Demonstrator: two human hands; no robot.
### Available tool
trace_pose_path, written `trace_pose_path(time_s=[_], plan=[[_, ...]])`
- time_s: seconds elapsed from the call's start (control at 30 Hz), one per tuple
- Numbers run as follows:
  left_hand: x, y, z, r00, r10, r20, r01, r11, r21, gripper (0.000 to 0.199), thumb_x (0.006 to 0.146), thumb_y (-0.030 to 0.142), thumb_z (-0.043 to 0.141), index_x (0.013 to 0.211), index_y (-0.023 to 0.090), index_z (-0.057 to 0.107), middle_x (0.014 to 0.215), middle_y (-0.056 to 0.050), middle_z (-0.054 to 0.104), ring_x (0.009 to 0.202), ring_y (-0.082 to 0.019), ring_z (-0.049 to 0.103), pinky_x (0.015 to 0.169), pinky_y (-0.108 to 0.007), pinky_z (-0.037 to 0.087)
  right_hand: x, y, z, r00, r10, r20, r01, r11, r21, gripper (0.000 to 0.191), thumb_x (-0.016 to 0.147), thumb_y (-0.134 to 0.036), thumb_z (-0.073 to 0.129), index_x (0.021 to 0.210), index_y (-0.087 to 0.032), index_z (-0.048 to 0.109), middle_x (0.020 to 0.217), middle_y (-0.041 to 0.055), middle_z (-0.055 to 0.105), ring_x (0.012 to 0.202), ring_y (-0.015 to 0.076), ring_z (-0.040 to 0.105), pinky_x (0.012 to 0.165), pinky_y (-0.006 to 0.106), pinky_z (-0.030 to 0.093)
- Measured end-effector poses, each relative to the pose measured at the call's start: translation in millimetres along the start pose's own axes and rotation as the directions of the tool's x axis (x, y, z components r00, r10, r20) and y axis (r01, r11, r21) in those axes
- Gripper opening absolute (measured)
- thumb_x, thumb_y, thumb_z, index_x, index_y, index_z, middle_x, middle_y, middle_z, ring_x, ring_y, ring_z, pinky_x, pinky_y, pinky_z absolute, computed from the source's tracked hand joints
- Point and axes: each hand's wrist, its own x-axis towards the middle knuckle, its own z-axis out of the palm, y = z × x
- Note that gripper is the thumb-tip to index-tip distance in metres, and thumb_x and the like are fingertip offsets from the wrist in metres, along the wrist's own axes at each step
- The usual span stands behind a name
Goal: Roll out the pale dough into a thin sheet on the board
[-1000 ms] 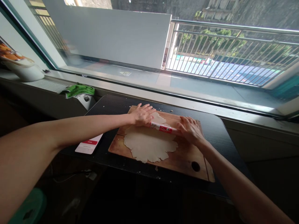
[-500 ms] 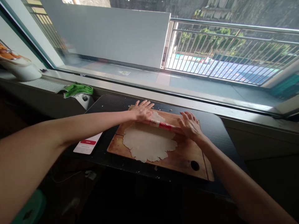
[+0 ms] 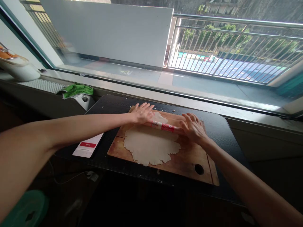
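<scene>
A rolling pin [image 3: 163,126] with a red and white printed label lies across the far part of a thin, ragged-edged sheet of dough [image 3: 151,146]. My left hand [image 3: 142,113] rests on the pin's left end, fingers stretched out and spread. At the other end my right hand [image 3: 193,126] lies palm down on the pin, its fingers likewise extended. Both palms hide the pin's ends. Under the dough is a wooden cutting board [image 3: 184,159] with a round hole near its front right corner. Some dough shows beyond the pin.
The board sits on a black table [image 3: 214,126] by a window. A phone [image 3: 85,146] with a lit screen lies at the table's left. A green cloth [image 3: 78,90] drapes over the ledge, left of the table. Dough crumbs dot the table.
The print on the pin's label has turned slightly, while both hands stay nearly in place on it. The view has shifted a little.
</scene>
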Motion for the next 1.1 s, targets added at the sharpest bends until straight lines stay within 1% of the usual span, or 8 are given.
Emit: trace_pose_path(time_s=[0.1, 0.17, 0.33, 0.4, 0.57, 0.63, 0.9, 1.1], plan=[[-32, 0, 11.6, 0.987, 0.161, -0.013, -0.160, 0.987, 0.025, 0.061, 0.102, 0.048, 0.024, 0.156, 0.022, 0.036, 0.163, -0.007, 0.035, 0.151, -0.030, 0.025, 0.122, -0.054, 0.015, -42, -9, -2, 0.983, -0.182, -0.022, 0.181, 0.983, -0.031, 0.053, 0.100, -0.048, 0.030, 0.138, -0.023, 0.056, 0.146, 0.0133, 0.053, 0.142, 0.0324, 0.037, 0.113, 0.053, 0.035], [-33, 0, 12.3, 0.978, 0.205, -0.038, -0.203, 0.978, 0.038, 0.060, 0.102, 0.048, 0.026, 0.155, 0.022, 0.038, 0.162, -0.007, 0.036, 0.152, -0.030, 0.024, 0.123, -0.054, 0.013, -46, -8, -1, 0.980, -0.196, -0.040, 0.194, 0.980, -0.043, 0.052, 0.100, -0.049, 0.031, 0.137, -0.023, 0.057, 0.146, 0.0135, 0.053, 0.142, 0.0329, 0.037, 0.113, 0.054, 0.034], [22, -1, -7.0, 0.996, -0.029, -0.083, 0.031, 0.999, 0.030, 0.064, 0.102, 0.048, 0.025, 0.159, 0.019, 0.028, 0.166, -0.011, 0.026, 0.154, -0.029, 0.017, 0.123, -0.056, 0.013, 22, 9, 7, 0.996, 0.083, -0.035, -0.082, 0.996, 0.017, 0.055, 0.098, -0.054, 0.030, 0.140, -0.028, 0.054, 0.143, 0.0137, 0.055, 0.133, 0.0362, 0.047, 0.104, 0.060, 0.042], [29, 0, -10.0, 0.994, -0.074, -0.080, 0.076, 0.997, 0.020, 0.065, 0.102, 0.049, 0.024, 0.159, 0.018, 0.025, 0.167, -0.012, 0.023, 0.155, -0.028, 0.015, 0.123, -0.056, 0.012, 31, 10, 4, 0.994, 0.107, -0.006, -0.107, 0.994, 0.011, 0.056, 0.097, -0.054, 0.031, 0.141, -0.026, 0.053, 0.146, 0.0147, 0.052, 0.134, 0.0366, 0.047, 0.104, 0.060, 0.043], [-27, -1, 7.6, 0.993, 0.117, -0.013, -0.117, 0.993, 0.011, 0.063, 0.102, 0.051, 0.024, 0.158, 0.023, 0.032, 0.164, -0.008, 0.031, 0.152, -0.029, 0.023, 0.122, -0.055, 0.014, -32, -11, -7, 0.963, -0.268, 0.011, 0.268, 0.963, -0.005, 0.050, 0.101, -0.047, 0.033, 0.140, -0.025, 0.054, 0.146, 0.0118, 0.054, 0.144, 0.0316, 0.035, 0.114, 0.054, 0.033], [-40, 0, 10.3, 0.984, 0.177, -0.023, -0.177, 0.984, 0.026, 0.062, 0.101, 0.051, 0.026, 0.156, 0.024, 0.035, 0.164, -0.008, 0.032, 0.152, -0.030, 0.024, 0.123, -0.054, 0.013, -47, -14, -9, 0.947, -0.320, -0.013, 0.320, 0.947, -0.023, 0.047, 0.101, -0.047, 0.034, 0.137, -0.026, 0.056, 0.145, 0.0104, 0.055, 0.145, 0.0312, 0.034, 0.115, 0.054, 0.031], [28, 2, -15.3, 0.996, -0.071, -0.048, 0.072, 0.997, 0.024, 0.066, 0.103, 0.045, 0.023, 0.161, 0.014, 0.020, 0.168, -0.012, 0.019, 0.155, -0.030, 0.012, 0.123, -0.057, 0.010, 37, 1, -4, 0.993, 0.066, 0.102, -0.060, 0.996, -0.066, 0.059, 0.100, -0.050, 0.027, 0.143, -0.018, 0.051, 0.148, 0.0167, 0.051, 0.138, 0.0348, 0.044, 0.107, 0.055, 0.041], [-28, 2, 5.2, 0.992, 0.124, 0.009, -0.124, 0.992, 0.024, 0.061, 0.103, 0.048, 0.024, 0.158, 0.022, 0.032, 0.164, -0.007, 0.033, 0.152, -0.028, 0.024, 0.123, -0.051, 0.017, -22, -2, -5, 0.937, -0.346, 0.038, 0.347, 0.937, -0.028, 0.054, 0.101, -0.053, 0.029, 0.140, -0.024, 0.053, 0.144, 0.0125, 0.056, 0.138, 0.0318, 0.043, 0.111, 0.054, 0.036]])
